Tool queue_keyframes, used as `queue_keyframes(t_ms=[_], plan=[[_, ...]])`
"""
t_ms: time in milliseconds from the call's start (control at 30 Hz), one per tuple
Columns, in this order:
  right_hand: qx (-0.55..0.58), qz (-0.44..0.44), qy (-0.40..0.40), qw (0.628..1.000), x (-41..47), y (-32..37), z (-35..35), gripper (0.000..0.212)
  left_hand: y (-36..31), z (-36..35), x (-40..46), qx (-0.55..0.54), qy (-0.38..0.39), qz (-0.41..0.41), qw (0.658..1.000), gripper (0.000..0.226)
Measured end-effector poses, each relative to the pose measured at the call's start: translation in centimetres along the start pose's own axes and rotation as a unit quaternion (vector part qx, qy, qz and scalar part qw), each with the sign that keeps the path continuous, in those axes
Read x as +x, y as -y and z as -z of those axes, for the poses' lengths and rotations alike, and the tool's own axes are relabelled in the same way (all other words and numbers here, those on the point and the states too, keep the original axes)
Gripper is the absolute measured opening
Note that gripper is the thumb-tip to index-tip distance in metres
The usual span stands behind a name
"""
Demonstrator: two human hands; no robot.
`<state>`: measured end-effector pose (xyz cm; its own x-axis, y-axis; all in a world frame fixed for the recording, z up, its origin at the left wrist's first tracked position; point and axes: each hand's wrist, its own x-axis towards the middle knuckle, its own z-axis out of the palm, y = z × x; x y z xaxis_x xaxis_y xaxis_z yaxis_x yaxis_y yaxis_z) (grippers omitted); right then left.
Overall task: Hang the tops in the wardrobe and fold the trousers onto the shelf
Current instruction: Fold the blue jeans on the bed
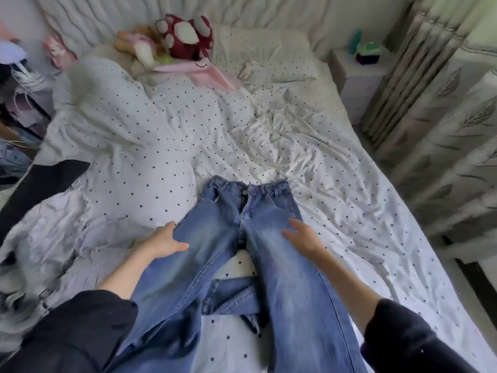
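Note:
A pair of blue jeans [231, 211] lies spread front-up on the dotted white bed [349, 200], waistband away from me, legs running toward me. My left hand [165, 240] rests with straight fingers on the outer edge of the left thigh. My right hand [304, 238] lies flat on the right thigh, fingers spread. A second bit of blue denim [234, 297] lies bunched between the two legs. A dark garment [40, 189] drapes over the bed's left side. No wardrobe or shelf is in view.
A rumpled dotted duvet [121, 146] heaps on the left half of the bed. Plush toys [185, 36] and a pink item [212, 74] sit by the pillow. A white nightstand [357, 74] and curtains [443, 109] stand to the right. Cluttered clothes [18, 84] pile at far left.

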<state>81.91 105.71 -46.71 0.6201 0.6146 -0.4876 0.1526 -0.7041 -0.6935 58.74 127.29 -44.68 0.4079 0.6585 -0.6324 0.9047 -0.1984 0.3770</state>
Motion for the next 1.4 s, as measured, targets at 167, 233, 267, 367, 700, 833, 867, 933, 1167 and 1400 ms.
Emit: queue_keyframes(t_ms=[167, 233, 267, 367, 700, 833, 867, 933, 1167, 1400], plan=[[-0.159, 0.058, 0.025, 0.985, -5.1, -0.3, -3.6, 0.036, 6.2, -1.1, -4.1, 0.004, -0.012, 0.026, 1.0, 0.067], [-0.17, 0.106, 0.036, 0.979, -8.1, 0.4, -5.4, 0.03, 8.6, -1.4, -6.3, -0.02, -0.037, 0.047, 0.998, 0.051], [-0.16, 0.114, 0.043, 0.98, -9.5, 0.6, -6.3, 0.029, 9.5, -1.6, -7.1, -0.045, -0.051, 0.05, 0.996, 0.04], [-0.124, 0.103, 0.07, 0.984, -13.4, 1.1, -9.9, 0.031, 11.9, -2.0, -10.1, -0.1, -0.083, 0.055, 0.99, 0.025], [-0.01, 0.087, 0.119, 0.989, -21.3, 3.1, -17.9, 0.029, 15.0, -2.3, -15.3, -0.137, -0.01, 0.048, 0.989, 0.022], [-0.152, 0.115, 0.144, 0.971, -22.7, 1.9, -20.1, 0.041, 16.3, -5.9, -17.2, -0.184, -0.043, 0.079, 0.979, 0.033], [-0.184, 0.127, 0.138, 0.965, -22.7, 1.6, -20.4, 0.047, 16.7, -7.0, -17.8, -0.224, -0.064, 0.1, 0.967, 0.04], [-0.218, 0.141, 0.112, 0.959, -22.6, 1.3, -20.6, 0.056, 17.1, -8.6, -18.6, -0.333, -0.1, 0.144, 0.926, 0.035], [-0.32, 0.156, 0.103, 0.929, -22.6, 2.2, -17.9, 0.03, 16.2, -6.3, -20.7, -0.61, -0.035, 0.113, 0.783, 0.016], [-0.113, 0.102, 0.003, 0.988, -25.6, 2.4, -17.2, 0.032, 14.6, -2.7, -22.3, -0.598, 0.028, 0.079, 0.797, 0.013]])
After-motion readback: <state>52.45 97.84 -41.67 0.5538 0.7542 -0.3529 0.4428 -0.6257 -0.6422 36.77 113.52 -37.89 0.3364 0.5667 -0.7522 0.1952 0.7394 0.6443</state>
